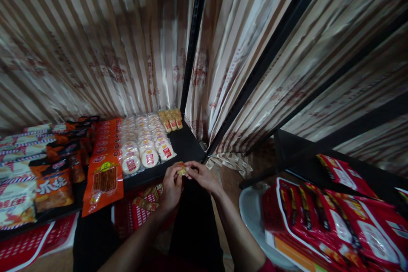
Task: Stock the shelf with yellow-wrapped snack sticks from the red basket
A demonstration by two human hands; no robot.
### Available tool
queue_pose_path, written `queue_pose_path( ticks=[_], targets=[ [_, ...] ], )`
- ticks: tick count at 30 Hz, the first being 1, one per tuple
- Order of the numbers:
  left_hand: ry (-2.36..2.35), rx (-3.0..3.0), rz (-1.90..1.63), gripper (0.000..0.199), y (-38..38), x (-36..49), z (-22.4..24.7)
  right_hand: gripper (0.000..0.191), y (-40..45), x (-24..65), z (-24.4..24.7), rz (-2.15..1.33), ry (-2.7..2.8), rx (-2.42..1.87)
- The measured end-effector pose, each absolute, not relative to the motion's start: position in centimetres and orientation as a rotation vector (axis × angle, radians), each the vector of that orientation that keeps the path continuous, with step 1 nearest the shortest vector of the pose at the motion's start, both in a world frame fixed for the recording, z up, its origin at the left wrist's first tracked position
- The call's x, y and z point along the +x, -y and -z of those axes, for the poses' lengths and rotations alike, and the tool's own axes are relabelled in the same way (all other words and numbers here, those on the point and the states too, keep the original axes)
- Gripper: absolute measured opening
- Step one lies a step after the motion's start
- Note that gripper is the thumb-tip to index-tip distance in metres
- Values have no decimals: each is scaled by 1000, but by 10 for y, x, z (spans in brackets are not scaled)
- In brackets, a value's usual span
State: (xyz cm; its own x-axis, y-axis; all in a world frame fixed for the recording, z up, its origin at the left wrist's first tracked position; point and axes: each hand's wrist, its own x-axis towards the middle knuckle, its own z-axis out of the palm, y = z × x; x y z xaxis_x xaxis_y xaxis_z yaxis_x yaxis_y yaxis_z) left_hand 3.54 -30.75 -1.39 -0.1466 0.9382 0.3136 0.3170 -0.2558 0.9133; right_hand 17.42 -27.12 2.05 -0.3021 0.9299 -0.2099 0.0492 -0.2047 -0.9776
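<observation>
Between my two hands is a small golden-wrapped snack packet (182, 170), held over my lap by the shelf's front edge. My left hand (171, 187) closes its fingers on the packet's left side. The fingertips of my right hand (202, 176) pinch it from the right. Similar golden packets (172, 122) stand in short rows at the shelf's back corner. More of them lie in a red basket (139, 216) below the shelf edge, partly hidden by my left arm. Nearest on the shelf are rows of round white packaged cakes (149, 157).
Left along the black shelf (188, 144) lie a long orange snack pack (106, 176), orange-black bags (54, 187) and white bags (15, 199). Black metal posts (193, 42) rise before striped curtains (127, 51). At right, a basket of red packets (338, 216) stands over a grey-white stool (251, 208).
</observation>
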Motion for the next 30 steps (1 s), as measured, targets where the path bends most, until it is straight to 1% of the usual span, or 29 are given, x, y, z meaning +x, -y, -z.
queue_pose_path(
  ticks=[6, 13, 17, 22, 30],
  targets=[
    [-1480, 1574, -1393, 21, 304, 37, 24, 46, 268, 175, -11, -1582, 1365, -1250],
    [-1598, 1582, -1350, 27, 300, 39, 31, 41, 263, 173, -5, -1536, 1358, -1215],
    [-1628, 1582, -1311, 26, 296, 39, 32, 39, 262, 171, 0, -1520, 1300, -1207],
    [-1626, 1574, -1284, 27, 292, 39, 30, 33, 259, 169, 1, -1514, 1306, -1205],
    [-1560, 1557, -1330, 29, 280, 40, 32, 44, 257, 168, 7, -1427, 1277, -1253]
  ],
)
